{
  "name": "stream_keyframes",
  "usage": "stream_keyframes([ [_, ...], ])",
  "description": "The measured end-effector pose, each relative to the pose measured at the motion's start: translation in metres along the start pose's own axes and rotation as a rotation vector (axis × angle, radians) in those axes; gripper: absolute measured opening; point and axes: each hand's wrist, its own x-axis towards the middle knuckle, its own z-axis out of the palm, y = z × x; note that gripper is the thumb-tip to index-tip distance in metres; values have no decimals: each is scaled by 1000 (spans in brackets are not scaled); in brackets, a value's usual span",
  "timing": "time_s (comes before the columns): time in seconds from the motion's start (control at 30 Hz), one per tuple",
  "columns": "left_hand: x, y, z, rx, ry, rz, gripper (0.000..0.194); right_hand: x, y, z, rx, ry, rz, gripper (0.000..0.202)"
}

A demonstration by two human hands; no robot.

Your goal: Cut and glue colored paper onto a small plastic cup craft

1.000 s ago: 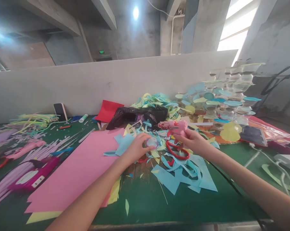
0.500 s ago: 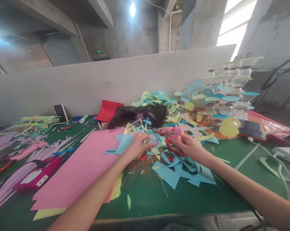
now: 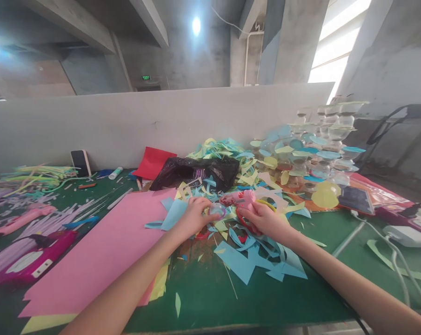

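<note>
We hold a clear cup (image 3: 216, 210) and a pink glue gun (image 3: 244, 198) close together over the desk (image 3: 203, 302).
Our left hand (image 3: 196, 216) is closed partway, thumb and fingers pinching the cup by its side; our right hand (image 3: 266, 221) is curled around the gun's grip, its nozzle end toward the cup, though we cannot tell if they touch. Below our hands lie blue scraps (image 3: 236, 260) and red scissors (image 3: 243, 224), partly hidden. The black bag (image 3: 227, 172) sits just behind, pink sheets (image 3: 105, 242) lie to our left, and stacked clear bowls (image 3: 341, 134) with paper discs stand at the far right.
</note>
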Motion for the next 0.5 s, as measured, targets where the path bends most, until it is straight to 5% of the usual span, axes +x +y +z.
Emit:
stream_keyframes([
  [0.5, -1, 2, -1, -28, 6, 12, 32, 3, 1, 2, 26, -16, 17, 42],
])
